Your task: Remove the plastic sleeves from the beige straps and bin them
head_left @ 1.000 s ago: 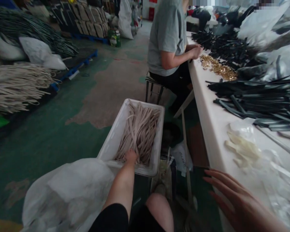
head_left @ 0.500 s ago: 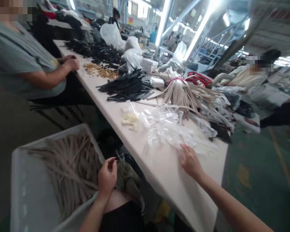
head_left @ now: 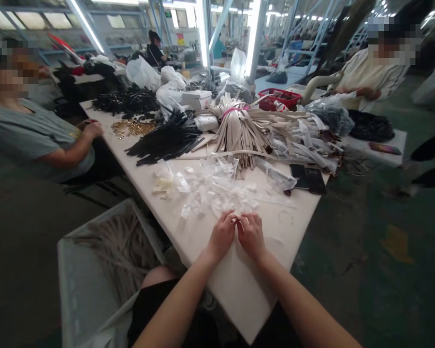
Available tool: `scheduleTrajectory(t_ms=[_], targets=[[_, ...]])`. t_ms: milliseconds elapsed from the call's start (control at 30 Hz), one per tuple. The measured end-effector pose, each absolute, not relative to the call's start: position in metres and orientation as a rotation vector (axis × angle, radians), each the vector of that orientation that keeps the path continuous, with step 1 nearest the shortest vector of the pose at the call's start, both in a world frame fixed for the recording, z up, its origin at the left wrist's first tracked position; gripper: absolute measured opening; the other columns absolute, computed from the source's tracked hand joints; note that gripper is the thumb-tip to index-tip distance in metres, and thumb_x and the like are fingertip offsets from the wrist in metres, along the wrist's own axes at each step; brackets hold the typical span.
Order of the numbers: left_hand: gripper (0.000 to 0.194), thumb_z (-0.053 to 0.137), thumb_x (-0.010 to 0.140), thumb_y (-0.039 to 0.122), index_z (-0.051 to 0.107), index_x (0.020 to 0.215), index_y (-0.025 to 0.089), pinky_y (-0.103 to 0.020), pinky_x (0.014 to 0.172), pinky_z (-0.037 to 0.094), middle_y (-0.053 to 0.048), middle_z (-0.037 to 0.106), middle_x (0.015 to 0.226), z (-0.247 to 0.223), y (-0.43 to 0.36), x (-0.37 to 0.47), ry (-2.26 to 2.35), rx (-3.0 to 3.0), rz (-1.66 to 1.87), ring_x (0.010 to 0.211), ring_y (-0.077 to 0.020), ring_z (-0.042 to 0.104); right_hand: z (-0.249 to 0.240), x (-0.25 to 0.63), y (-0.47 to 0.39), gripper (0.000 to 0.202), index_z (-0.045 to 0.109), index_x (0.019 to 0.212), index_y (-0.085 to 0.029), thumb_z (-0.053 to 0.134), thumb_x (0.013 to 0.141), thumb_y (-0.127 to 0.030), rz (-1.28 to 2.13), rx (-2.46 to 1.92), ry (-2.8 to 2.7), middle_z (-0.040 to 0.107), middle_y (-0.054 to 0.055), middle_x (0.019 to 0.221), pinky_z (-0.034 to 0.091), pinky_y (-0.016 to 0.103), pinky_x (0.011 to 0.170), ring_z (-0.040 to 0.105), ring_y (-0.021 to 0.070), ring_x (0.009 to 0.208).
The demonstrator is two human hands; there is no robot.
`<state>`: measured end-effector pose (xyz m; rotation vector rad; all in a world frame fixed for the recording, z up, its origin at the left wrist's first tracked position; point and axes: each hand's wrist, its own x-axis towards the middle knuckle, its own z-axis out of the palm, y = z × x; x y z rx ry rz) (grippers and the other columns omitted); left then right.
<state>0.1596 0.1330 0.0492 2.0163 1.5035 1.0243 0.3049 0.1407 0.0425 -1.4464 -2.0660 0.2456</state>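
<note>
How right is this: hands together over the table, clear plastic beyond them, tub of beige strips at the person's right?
The side is wrong: the head view shows the tub of beige strips at the person's left. The rest stands: left hand and right hand together over the table, clear plastic beyond.

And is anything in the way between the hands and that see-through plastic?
Nothing that I can see. The left hand and right hand are close together at the near edge of the clear plastic on the table. The tied pale strips lie beyond the plastic, so they don't block the way.
</note>
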Motion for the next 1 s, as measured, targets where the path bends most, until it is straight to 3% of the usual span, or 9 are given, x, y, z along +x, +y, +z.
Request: scheduleTrajectory(t_ms=[167, 333, 567, 767, 1000], targets=[[0.018, 0.043, 0.1, 0.021, 0.06, 0.102, 0.022, -0.035, 0.094, 0.049, -0.007, 0.063, 0.1, 0.047, 0.165, 0.149, 1.659, 2.08, 0.898, 0.102, -0.0209, 0.061, 0.044, 0.333, 0.16, 0.02, 0.066, 0.106, -0.019, 0.048, 0.097, -0.018, 0.503, -1.405, -2.156, 0.069, 0.009, 0.097, 0.046, 0.032, 0.084, 0.062, 0.0227, 0.09], [0.022, 0.043, 0.099, 0.019, 0.06, 0.113, 0.023, -0.037, 0.098, 0.047, -0.009, 0.061, 0.106, 0.046, 0.17, 0.145, 1.757, 2.15, 0.865, 0.107, -0.0218, 0.058, 0.055, 0.355, 0.163, 0.018, 0.069, 0.089, -0.021, 0.052, 0.095, -0.017, 0.506, -1.462, -2.232, 0.067, 0.007, 0.091, 0.046, 0.028, 0.08, 0.063, 0.0209, 0.088], [0.021, 0.044, 0.1, 0.025, 0.064, 0.104, 0.022, -0.037, 0.096, 0.046, -0.008, 0.064, 0.103, 0.069, 0.174, 0.131, 1.77, 2.32, 0.757, 0.103, -0.0225, 0.059, 0.074, 0.413, 0.167, 0.023, 0.07, 0.094, -0.019, 0.048, 0.096, -0.021, 0.425, -1.507, -2.056, 0.071, 0.009, 0.093, 0.047, 0.032, 0.083, 0.065, 0.0235, 0.089], [0.023, 0.043, 0.1, 0.025, 0.065, 0.103, 0.02, -0.038, 0.094, 0.044, -0.011, 0.066, 0.1, 0.108, 0.201, 0.094, 1.89, 2.469, 0.513, 0.096, -0.0244, 0.062, 0.086, 0.449, 0.154, 0.022, 0.071, 0.089, -0.018, 0.056, 0.09, -0.034, 0.418, -1.553, -1.791, 0.073, 0.011, 0.091, 0.049, 0.033, 0.078, 0.066, 0.0243, 0.081], [0.026, 0.043, 0.095, 0.015, 0.067, 0.107, 0.016, -0.036, 0.082, 0.046, -0.014, 0.064, 0.108, 0.147, 0.237, 0.044, 2.043, 2.455, 0.222, 0.091, -0.0249, 0.065, 0.074, 0.459, 0.125, 0.036, 0.073, 0.081, -0.019, 0.063, 0.08, -0.053, 0.578, -1.732, -1.491, 0.075, 0.011, 0.079, 0.049, 0.033, 0.066, 0.068, 0.0263, 0.071]])
